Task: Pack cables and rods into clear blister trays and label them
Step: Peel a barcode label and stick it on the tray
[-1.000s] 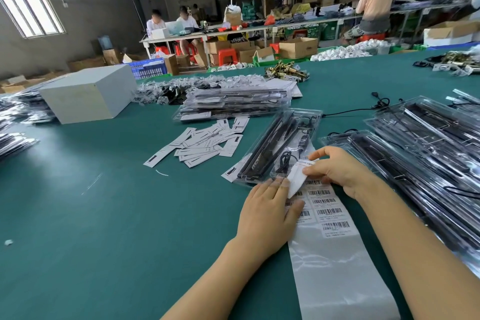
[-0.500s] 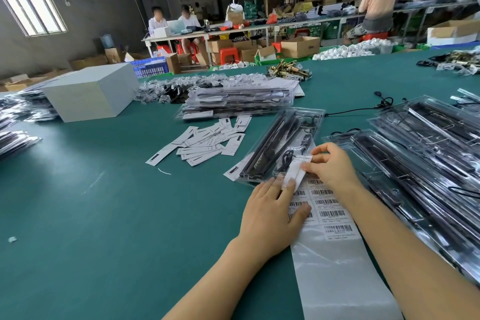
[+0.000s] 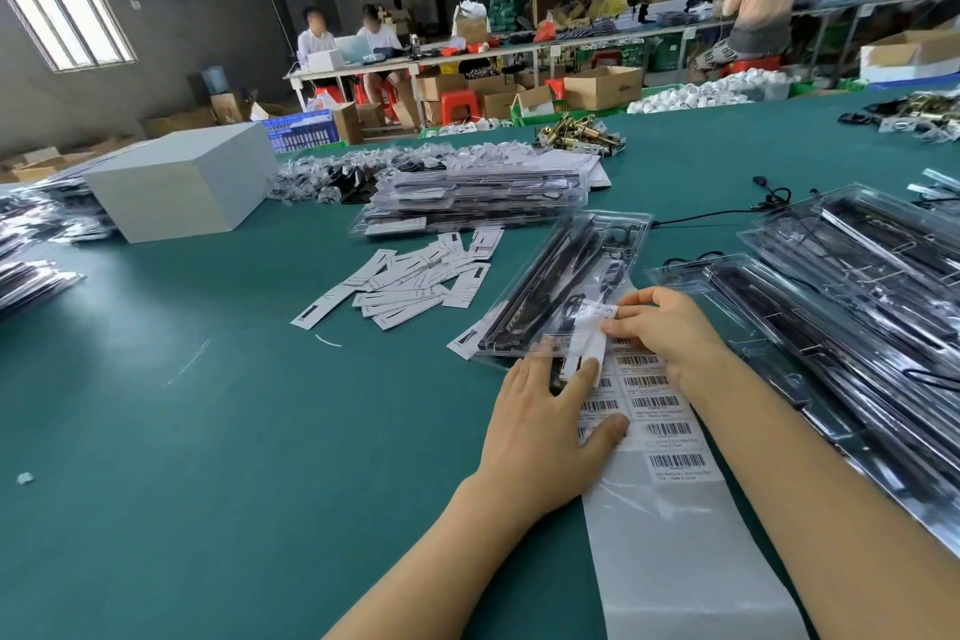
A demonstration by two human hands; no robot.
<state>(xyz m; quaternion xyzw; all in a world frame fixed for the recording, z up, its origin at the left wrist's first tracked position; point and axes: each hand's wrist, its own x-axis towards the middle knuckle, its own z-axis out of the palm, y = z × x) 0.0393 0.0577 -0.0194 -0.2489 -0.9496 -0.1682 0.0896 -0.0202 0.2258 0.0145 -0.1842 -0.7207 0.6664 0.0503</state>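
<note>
A clear blister tray [image 3: 566, 281] holding black rods and a coiled cable lies on the green table [image 3: 208, 431] just beyond my hands. My right hand [image 3: 662, 327] pinches a white barcode label [image 3: 592, 327] over the tray's near end. My left hand [image 3: 545, 424] lies flat with straight fingers on a long strip of label backing [image 3: 670, 535] that carries several barcode labels [image 3: 657, 403], and its fingertips touch the tray's near edge.
Stacks of packed blister trays sit behind [image 3: 478, 198] and to the right [image 3: 857, 307]. Loose white paper cards [image 3: 410, 281] are scattered to the left of the tray. A grey box [image 3: 182, 182] stands at back left. People work at far tables.
My right hand has lifted the label a little further up over the tray's near end. My left hand has stayed pressed on the backing strip.
</note>
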